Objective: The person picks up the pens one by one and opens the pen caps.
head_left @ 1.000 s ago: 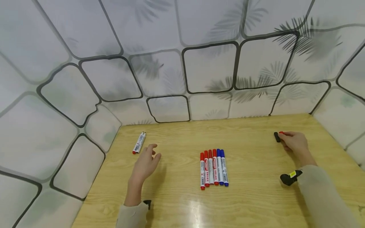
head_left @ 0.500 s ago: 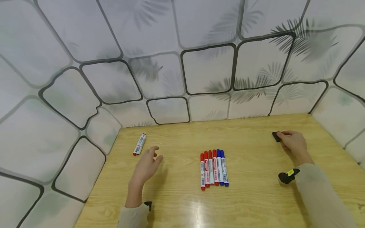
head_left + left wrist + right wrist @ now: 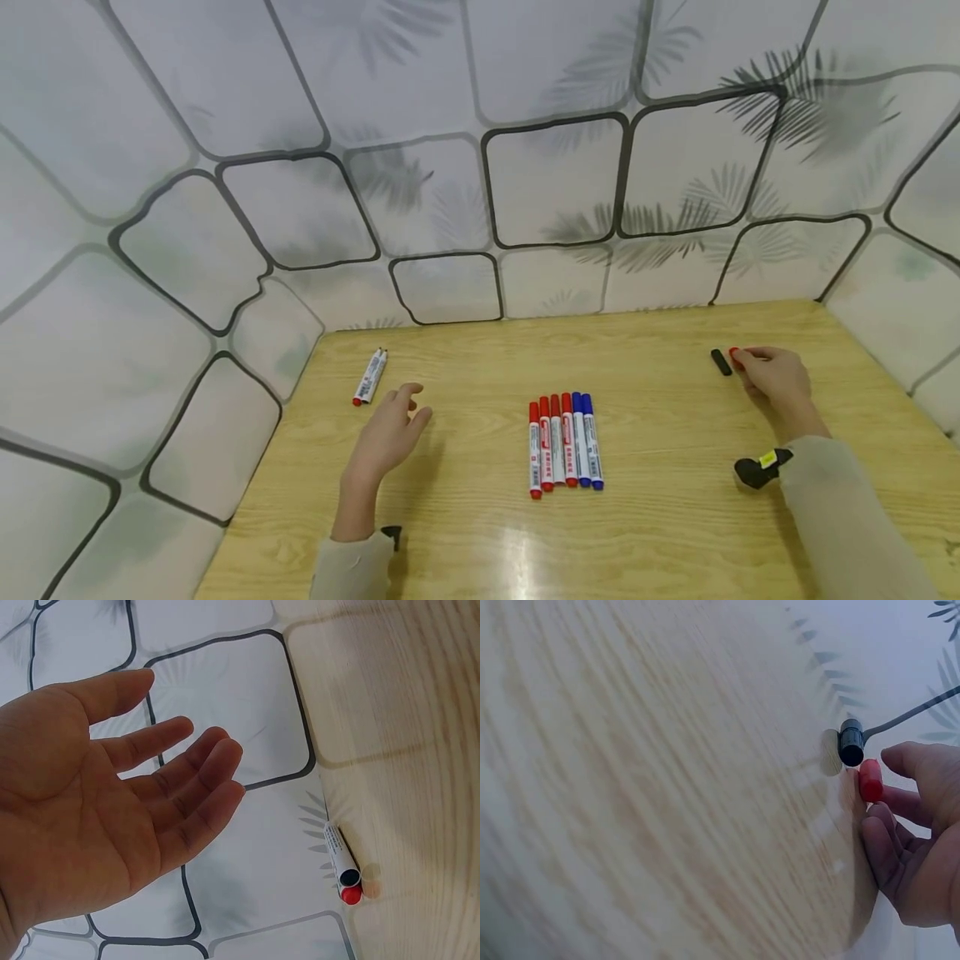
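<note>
At the table's far right my right hand (image 3: 776, 379) has its thumb and index fingertips at a red marker cap (image 3: 735, 357), lightly pinching it. In the right wrist view this cap (image 3: 871, 781) sits at the fingertips beside a black marker cap (image 3: 851, 742). The black cap (image 3: 721, 362) lies just left of the red one, with a small gap. My left hand (image 3: 386, 433) hovers with fingers loosely bent, and its palm (image 3: 90, 802) holds nothing. Beyond it lie two uncapped white markers (image 3: 370, 377), side by side, one with a red end and one with a black end.
In the middle of the wooden table (image 3: 465, 367) several capped markers lie in a row: red-capped ones (image 3: 546, 446) on the left and two blue-capped ones (image 3: 587, 442) on the right. A patterned wall (image 3: 555, 179) rises behind the table and along both sides.
The black cap has shifted slightly left, and a gap now shows between it and the red cap. My right hand stays at the red cap; the left hand has barely moved.
</note>
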Demonstrator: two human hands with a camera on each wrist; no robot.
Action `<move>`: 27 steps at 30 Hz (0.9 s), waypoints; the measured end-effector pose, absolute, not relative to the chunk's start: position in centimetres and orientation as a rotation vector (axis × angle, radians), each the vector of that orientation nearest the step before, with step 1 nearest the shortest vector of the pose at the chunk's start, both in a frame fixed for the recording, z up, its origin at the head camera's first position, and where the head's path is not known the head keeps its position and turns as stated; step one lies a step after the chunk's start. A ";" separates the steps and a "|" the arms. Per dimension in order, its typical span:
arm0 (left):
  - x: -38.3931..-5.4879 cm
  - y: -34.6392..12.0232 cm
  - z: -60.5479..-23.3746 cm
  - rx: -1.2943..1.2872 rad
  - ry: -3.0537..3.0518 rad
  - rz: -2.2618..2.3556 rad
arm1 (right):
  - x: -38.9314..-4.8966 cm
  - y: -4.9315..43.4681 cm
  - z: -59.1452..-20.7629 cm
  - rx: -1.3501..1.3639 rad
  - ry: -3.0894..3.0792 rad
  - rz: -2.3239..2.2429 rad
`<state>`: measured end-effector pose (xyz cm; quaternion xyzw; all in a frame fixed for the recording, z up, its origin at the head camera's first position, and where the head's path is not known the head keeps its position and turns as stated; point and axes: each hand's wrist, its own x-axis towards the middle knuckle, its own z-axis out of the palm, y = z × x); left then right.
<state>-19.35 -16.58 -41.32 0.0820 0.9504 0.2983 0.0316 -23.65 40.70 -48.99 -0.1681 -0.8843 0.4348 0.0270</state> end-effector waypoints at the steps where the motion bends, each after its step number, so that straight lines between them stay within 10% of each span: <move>1: -19.5 -16.6 -41.2 0.255 2.932 0.916 | -23.8 40.7 -48.9 -0.513 -2.730 1.326; 27: -19.0 -16.9 -41.5 0.277 2.946 0.900 | -23.2 40.1 -48.4 -0.457 -2.979 0.927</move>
